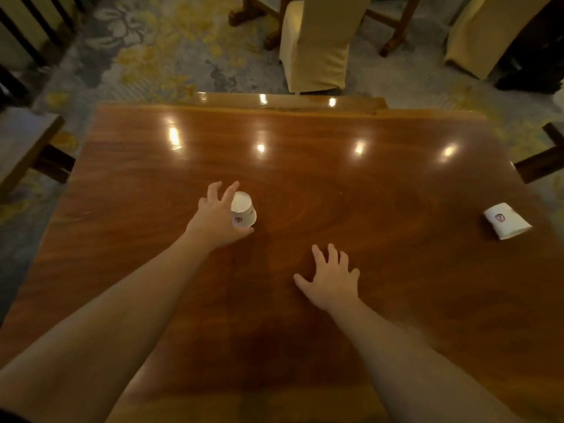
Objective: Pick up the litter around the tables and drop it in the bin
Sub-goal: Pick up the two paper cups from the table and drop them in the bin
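Observation:
A white paper cup (243,209) with a small red logo stands upside down near the middle of the glossy wooden table (305,166). My left hand (213,218) curls around its left side, thumb below it and fingers spread above; whether the hand presses on the cup is unclear. My right hand (331,277) hovers flat over the table with fingers apart, holding nothing. A second white paper cup (506,221) with the same logo lies on its side near the table's right edge, well away from both hands.
A chair with a cream cover (316,44) stands beyond the table's far edge, another cream-covered chair (482,35) at the upper right. Dark wooden chairs (27,148) (546,157) flank the table left and right. Patterned carpet (158,56) surrounds it. No bin is in view.

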`<state>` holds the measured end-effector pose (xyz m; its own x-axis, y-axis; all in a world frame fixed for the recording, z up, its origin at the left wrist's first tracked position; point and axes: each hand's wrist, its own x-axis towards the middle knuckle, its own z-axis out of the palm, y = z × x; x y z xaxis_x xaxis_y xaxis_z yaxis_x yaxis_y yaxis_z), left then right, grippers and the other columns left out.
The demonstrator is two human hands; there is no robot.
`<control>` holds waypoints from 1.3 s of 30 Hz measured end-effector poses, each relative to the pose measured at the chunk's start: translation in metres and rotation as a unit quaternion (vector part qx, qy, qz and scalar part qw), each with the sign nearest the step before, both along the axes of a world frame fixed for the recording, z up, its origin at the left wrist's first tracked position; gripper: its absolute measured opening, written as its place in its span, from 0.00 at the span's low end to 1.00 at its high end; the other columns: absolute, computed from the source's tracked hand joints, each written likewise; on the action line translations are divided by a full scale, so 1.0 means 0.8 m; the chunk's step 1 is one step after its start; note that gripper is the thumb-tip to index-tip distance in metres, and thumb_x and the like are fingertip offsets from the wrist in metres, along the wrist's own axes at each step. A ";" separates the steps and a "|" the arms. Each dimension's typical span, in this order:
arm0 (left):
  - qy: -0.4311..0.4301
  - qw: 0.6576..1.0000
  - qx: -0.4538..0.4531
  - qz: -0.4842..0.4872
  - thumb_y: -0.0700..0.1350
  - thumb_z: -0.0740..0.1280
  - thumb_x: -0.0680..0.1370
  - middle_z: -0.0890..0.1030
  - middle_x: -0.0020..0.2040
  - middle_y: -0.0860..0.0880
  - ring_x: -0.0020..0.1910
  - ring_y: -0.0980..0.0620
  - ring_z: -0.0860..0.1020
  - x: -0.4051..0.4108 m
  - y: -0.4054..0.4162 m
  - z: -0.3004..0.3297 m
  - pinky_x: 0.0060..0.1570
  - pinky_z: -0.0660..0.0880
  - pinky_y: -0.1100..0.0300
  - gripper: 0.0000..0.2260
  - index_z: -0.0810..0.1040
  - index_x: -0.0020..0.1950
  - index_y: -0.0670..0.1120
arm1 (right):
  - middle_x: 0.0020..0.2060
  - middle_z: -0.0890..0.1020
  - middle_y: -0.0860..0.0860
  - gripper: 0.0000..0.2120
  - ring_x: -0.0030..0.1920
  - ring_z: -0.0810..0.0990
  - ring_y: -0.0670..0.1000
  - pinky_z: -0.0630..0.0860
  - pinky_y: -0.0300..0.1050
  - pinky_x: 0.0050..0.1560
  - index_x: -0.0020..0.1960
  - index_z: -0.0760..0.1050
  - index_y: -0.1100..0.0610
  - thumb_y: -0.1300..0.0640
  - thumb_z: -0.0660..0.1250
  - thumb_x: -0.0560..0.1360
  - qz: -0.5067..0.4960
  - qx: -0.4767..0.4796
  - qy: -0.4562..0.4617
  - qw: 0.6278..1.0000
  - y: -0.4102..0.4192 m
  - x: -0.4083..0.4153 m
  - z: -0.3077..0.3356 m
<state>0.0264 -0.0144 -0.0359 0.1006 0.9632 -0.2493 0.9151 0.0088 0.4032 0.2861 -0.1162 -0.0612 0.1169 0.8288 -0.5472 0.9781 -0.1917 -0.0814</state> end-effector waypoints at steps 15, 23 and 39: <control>0.071 0.996 -0.008 0.045 0.54 0.75 0.71 0.73 0.66 0.48 0.58 0.43 0.77 0.158 -0.066 0.021 0.52 0.76 0.51 0.30 0.68 0.70 0.52 | 0.81 0.54 0.53 0.40 0.79 0.51 0.62 0.56 0.74 0.70 0.80 0.47 0.39 0.30 0.61 0.75 0.140 -0.004 0.032 0.990 0.023 0.063 -0.021; 0.075 0.996 -0.012 0.045 0.57 0.74 0.71 0.73 0.64 0.50 0.54 0.46 0.78 0.270 -0.097 0.072 0.50 0.78 0.52 0.26 0.72 0.66 0.52 | 0.78 0.63 0.54 0.27 0.77 0.61 0.61 0.61 0.68 0.73 0.79 0.60 0.44 0.43 0.62 0.81 0.160 -0.099 0.135 0.973 0.050 0.182 0.032; 0.017 0.992 0.003 -0.124 0.56 0.73 0.73 0.72 0.66 0.51 0.60 0.49 0.74 0.541 -0.081 0.083 0.57 0.76 0.52 0.27 0.69 0.69 0.52 | 0.71 0.70 0.58 0.23 0.70 0.68 0.62 0.68 0.62 0.69 0.71 0.68 0.53 0.48 0.65 0.78 0.036 0.159 -0.076 0.984 0.081 0.551 0.056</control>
